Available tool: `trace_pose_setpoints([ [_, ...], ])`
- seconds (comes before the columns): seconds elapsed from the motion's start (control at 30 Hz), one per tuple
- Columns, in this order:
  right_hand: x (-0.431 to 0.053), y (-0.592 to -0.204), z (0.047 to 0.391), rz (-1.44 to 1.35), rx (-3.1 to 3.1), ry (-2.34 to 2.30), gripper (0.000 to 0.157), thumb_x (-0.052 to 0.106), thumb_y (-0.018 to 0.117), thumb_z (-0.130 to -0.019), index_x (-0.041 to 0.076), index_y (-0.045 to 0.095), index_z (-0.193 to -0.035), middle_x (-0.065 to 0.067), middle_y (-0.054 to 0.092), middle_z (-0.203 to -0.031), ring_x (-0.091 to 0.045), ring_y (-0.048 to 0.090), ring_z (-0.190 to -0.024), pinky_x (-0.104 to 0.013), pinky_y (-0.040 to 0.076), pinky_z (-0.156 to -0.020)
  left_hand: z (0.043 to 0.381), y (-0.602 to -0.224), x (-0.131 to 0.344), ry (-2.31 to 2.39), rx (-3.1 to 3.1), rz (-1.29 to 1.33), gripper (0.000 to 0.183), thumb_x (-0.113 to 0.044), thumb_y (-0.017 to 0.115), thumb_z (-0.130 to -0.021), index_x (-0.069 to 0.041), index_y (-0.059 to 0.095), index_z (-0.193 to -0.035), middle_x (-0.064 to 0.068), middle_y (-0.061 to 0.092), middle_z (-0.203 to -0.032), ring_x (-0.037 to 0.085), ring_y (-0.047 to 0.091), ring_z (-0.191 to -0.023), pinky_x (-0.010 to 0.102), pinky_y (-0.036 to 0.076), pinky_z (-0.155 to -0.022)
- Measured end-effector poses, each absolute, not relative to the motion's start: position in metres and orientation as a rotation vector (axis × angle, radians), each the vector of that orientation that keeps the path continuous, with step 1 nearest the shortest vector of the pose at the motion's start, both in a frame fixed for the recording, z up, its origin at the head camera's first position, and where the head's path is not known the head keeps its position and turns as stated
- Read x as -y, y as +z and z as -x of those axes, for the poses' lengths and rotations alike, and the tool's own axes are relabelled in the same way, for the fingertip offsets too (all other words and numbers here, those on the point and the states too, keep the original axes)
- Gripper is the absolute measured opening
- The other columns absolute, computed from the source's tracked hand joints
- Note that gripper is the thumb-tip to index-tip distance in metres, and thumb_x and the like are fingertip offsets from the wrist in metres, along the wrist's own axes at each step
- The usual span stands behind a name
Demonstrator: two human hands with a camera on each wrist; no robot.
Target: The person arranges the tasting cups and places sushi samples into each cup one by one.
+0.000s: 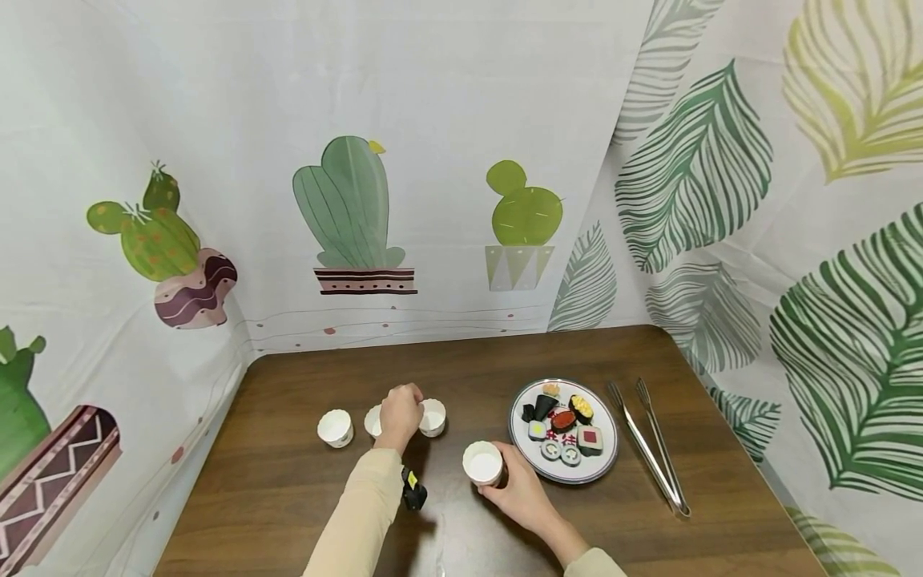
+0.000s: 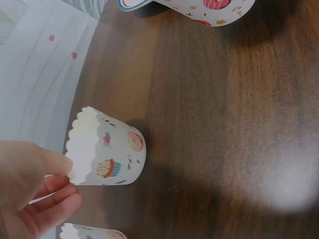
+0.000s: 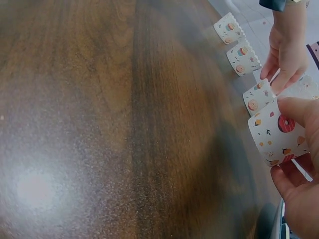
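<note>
My left hand (image 1: 401,414) is at the rim of a white paper baking cup (image 1: 433,418) that stands on the table. The left wrist view shows thumb and fingers pinching the scalloped edge of this cup (image 2: 112,154), which has cupcake prints. My right hand (image 1: 524,494) grips another white baking cup (image 1: 482,463) round its side, nearer to me. In the right wrist view that cup (image 3: 275,133) shows doughnut prints, with the thumb on one side and fingers on the other. Two more baking cups, one (image 1: 335,429) at far left and one (image 1: 372,421) partly behind my left hand, stand in the row.
To the right, a round plate (image 1: 521,451) with a blue rim bears several sushi pieces (image 1: 564,421). Metal tongs (image 1: 652,453) lie spread beside it. The brown wooden table (image 1: 252,497) meets patterned cloth walls (image 1: 447,120) at the back and sides.
</note>
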State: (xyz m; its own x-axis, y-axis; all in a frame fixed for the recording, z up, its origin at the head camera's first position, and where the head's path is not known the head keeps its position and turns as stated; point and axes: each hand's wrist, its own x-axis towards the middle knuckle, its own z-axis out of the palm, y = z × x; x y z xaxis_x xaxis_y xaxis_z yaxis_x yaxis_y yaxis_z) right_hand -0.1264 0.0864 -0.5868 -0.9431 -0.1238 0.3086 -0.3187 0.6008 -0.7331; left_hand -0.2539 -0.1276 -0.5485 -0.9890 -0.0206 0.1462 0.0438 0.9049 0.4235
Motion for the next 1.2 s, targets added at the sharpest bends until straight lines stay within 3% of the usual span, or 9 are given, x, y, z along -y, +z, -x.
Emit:
trace_pose_setpoints([
  [0.37, -0.085, -0.585, 0.127, -0.344, 2.646, 1.296, 0.066, 0.012, 0.084, -0.060, 0.006, 0.052, -0.118, -0.004, 0.058, -0.109, -0.021, 0.055, -0.103, -0.040, 0.044, -0.088, 0.252, -0.522, 0.128, -0.567, 2.934, 0.115, 0.012, -0.017, 0.072, -0.075, -0.013, 0.066, -0.085, 0.003, 0.064, -0.081, 0.028, 0.063, -0.071, 0.040, 0.049, -0.059],
  [0.8, -0.084, -0.587, 0.127, -0.356, 2.646, 1.308, 0.066, 0.012, 0.083, -0.060, 0.005, 0.052, -0.118, -0.004, 0.058, -0.108, -0.018, 0.054, -0.101, -0.036, 0.046, -0.085, 0.246, -0.498, 0.122, -0.539, 2.930, 0.288, 0.033, -0.028, 0.073, -0.075, -0.017, 0.066, -0.105, 0.007, 0.062, -0.114, 0.029, 0.061, -0.098, 0.043, 0.051, -0.071],
  [1.2, -0.082, -0.589, 0.127, -0.389, 2.605, 1.291, 0.067, 0.012, 0.084, -0.059, 0.006, 0.052, -0.117, -0.003, 0.058, -0.107, -0.019, 0.056, -0.100, -0.037, 0.046, -0.085, 0.225, -0.479, 0.106, -0.602, 2.943, 0.532, 0.046, -0.032, 0.073, -0.074, -0.017, 0.061, -0.116, 0.006, 0.056, -0.121, 0.028, 0.057, -0.106, 0.044, 0.050, -0.075],
])
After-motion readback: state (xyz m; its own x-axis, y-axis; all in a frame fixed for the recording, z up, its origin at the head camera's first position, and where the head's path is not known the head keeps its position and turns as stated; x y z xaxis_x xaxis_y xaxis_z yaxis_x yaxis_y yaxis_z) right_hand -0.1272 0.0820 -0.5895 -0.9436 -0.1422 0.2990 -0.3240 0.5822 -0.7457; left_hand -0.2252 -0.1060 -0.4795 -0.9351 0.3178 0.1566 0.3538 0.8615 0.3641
